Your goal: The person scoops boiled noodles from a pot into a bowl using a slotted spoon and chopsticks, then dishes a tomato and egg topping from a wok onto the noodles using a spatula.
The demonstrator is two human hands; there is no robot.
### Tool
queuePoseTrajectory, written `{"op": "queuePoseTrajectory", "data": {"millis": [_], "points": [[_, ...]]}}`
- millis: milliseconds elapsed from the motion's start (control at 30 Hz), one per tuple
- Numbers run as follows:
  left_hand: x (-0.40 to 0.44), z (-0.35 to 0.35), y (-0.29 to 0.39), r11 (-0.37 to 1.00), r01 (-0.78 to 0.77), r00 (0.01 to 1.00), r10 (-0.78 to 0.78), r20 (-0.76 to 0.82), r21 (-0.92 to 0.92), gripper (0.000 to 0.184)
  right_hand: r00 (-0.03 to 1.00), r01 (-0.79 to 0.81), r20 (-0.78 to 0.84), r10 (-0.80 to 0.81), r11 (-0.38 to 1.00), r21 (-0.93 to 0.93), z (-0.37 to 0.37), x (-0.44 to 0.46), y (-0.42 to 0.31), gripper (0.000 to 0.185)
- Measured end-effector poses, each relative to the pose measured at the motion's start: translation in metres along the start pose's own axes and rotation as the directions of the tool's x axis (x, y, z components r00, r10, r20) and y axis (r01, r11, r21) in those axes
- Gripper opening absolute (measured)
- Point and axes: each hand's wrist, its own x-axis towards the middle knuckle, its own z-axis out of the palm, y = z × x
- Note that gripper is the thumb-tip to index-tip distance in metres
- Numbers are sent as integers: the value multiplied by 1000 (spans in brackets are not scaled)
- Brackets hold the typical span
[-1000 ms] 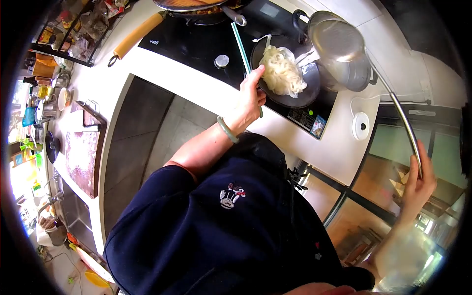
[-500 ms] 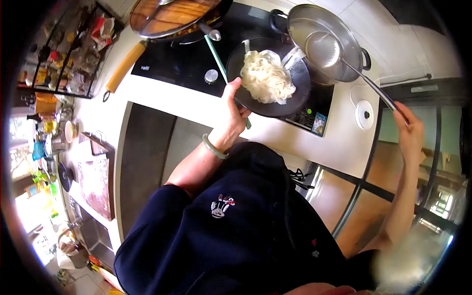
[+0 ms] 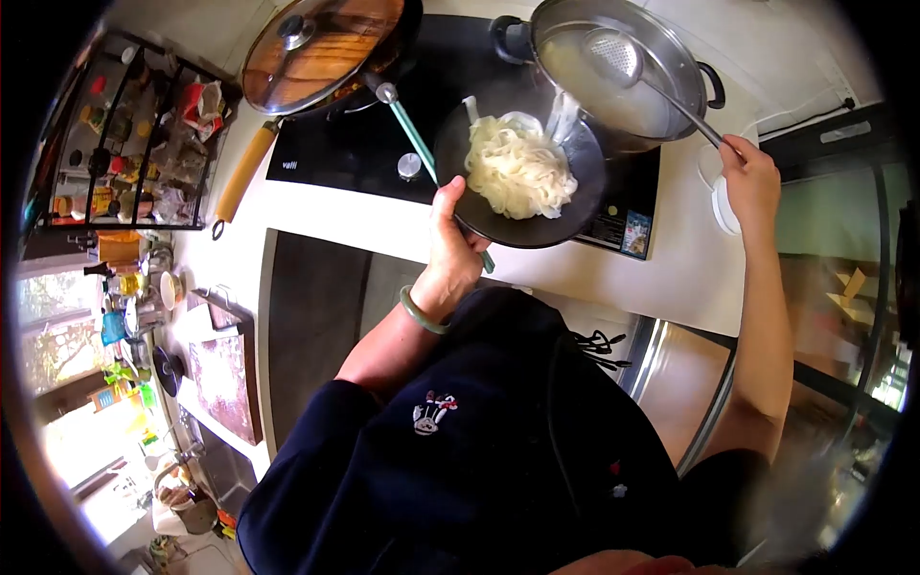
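My left hand (image 3: 455, 235) grips the rim of a black bowl (image 3: 586, 196), thumb on top. Pale wide noodles (image 3: 517, 168) are heaped in it, some strands hanging over the far rim by the pot. Green chopsticks (image 3: 414, 142) are held along the bowl's left side in the same hand. My right hand (image 3: 750, 182) is closed around the end of a long-handled metal skimmer (image 3: 613, 57). Its perforated head is inside a steel pot (image 3: 661, 34) with cloudy liquid; whether it touches the liquid is unclear.
A pan with a glass lid (image 3: 321, 57) and wooden handle (image 3: 246, 172) sits on the left of the black cooktop (image 3: 326, 158). A wire rack (image 3: 134, 134) of bottles and packets stands further left. A white round object (image 3: 725, 206) lies beside my right hand.
My right hand has moved up and left, and the skimmer head has shifted toward the pot's far side. The view has turned slightly. My left hand still holds the bowl.
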Motion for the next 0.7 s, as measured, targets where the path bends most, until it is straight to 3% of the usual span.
{"op": "queuePoseTrajectory", "data": {"millis": [200, 367, 400, 433, 500, 533, 567, 600, 633, 700], "points": [[-1, 2, 2, 998, 67, 998, -67, 12, -13, 33, 991, -66, 123, 59, 997, 50, 7, 2, 1, 30], [-2, 1, -1, 993, 89, 996, -87, 26, -79, 27, 995, -84, 66, 80, 994, 66, 8, -12, -20, 31], [-1, 0, -2, 992, 85, 996, -83, 18, -89, 27, 952, 196, -242, -186, 981, 18, 5, -23, -37, 26], [0, -1, -3, 990, 98, 995, -98, 6, -105, 26, 751, 435, -505, -425, 894, -106, 0, -34, -46, 21], [-1, -2, -4, 985, 104, 994, -105, -1, -138, 25, 819, 403, -444, -364, 915, -8, 14, -78, -24, 10], [-1, 0, -5, 984, 100, 995, -103, -10, -150, 25, 832, 494, -390, -395, 847, 196, 39, -105, -16, 5], [-3, 3, -6, 986, 80, 996, -85, -31, -147, 25, 949, 314, -106, -298, 852, 418, 54, -135, -24, 5], [-3, 4, -8, 988, 61, 996, -69, -51, -141, 25, 969, 90, 143, -202, 826, 556, 84, -160, -34, 8], [-2, 2, -10, 987, 70, 996, -76, -39, -144, 25, 899, -154, 403, -173, 735, 660, 94, -176, -58, 15], [-2, 2, -12, 988, 59, 997, -65, -37, -145, 25, 695, -541, 665, -274, 409, 735, 121, -194, -83, 22]]}}
